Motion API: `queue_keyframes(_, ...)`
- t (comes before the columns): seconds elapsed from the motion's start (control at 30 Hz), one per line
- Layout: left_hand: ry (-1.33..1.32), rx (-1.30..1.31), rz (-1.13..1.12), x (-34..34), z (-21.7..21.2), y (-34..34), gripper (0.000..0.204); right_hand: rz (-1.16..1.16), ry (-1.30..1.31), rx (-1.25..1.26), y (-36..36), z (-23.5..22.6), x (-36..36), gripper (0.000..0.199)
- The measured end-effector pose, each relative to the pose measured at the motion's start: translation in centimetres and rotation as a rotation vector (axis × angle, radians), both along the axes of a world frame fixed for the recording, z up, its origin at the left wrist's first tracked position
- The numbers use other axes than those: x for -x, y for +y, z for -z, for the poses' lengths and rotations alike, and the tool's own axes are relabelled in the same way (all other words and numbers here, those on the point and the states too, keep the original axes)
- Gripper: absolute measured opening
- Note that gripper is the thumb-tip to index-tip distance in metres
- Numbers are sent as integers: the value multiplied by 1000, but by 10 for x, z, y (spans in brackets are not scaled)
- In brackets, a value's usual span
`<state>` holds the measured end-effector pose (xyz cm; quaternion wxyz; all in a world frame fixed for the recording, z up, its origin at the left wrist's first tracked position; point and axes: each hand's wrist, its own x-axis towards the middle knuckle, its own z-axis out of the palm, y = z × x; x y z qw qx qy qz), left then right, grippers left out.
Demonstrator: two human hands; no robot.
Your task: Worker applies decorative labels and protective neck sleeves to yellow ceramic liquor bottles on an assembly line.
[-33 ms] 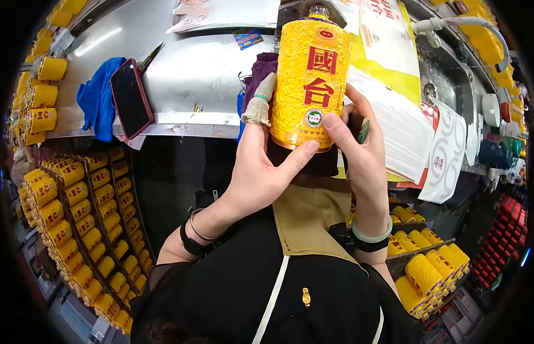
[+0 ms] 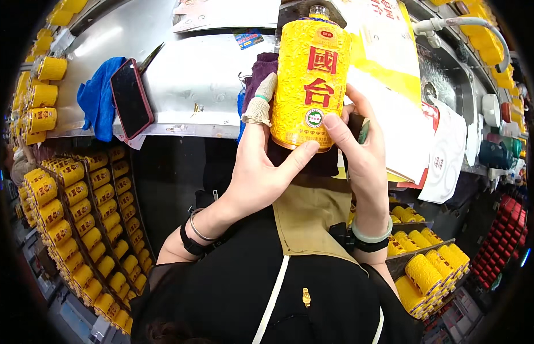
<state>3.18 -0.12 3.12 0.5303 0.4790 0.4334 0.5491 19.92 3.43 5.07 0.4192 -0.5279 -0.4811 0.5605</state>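
Note:
Between my two hands a yellow bottle [image 2: 310, 63] with an embossed surface, red lettering and a round green-and-white mark is held, its clear glass neck pointing away from me. My left hand [image 2: 255, 175] grips the lower left side, thumb across the bottom edge; pale knitted finger covers [image 2: 259, 106] sit on its fingers. My right hand [image 2: 361, 146] closes on the lower right side, with its thumb near the round mark. A small dark greenish piece [image 2: 364, 131] shows by the right palm; what it is I cannot tell. Behind the bottle lies a dark purple cloth [image 2: 263, 67].
A phone [image 2: 131, 100] and a blue cloth [image 2: 100, 94] lie on the metal bench [image 2: 181, 69] at left. Paper sheets [image 2: 390, 120] cover the right side, beside a sink [image 2: 445, 74]. Racks of yellow bottles [image 2: 86, 223] stand lower left, and more bottles [image 2: 425, 275] lower right.

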Motion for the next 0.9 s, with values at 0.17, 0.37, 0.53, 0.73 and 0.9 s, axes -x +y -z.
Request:
queue_keyframes(0.17, 21, -12, 5, 2, 2, -1, 93, -9, -15, -12, 1, -2, 1, 66)
queue_keyframes(0.37, -8, 5, 11, 0, -1, 0, 92, 19, 32, 5, 0, -2, 1, 67)
queue_keyframes(0.53, -9, 6, 7, 1, 1, -1, 92, -9, -6, 6, 1, -2, 1, 67)
queue_keyframes(0.73, -35, 15, 12, 1, 1, 0, 91, 9, 5, 5, 1, -1, 2, 68)
queue_keyframes(0.9, -6, 6, 3, 0, 2, 0, 90, 3, -22, -3, 1, -3, 2, 69)
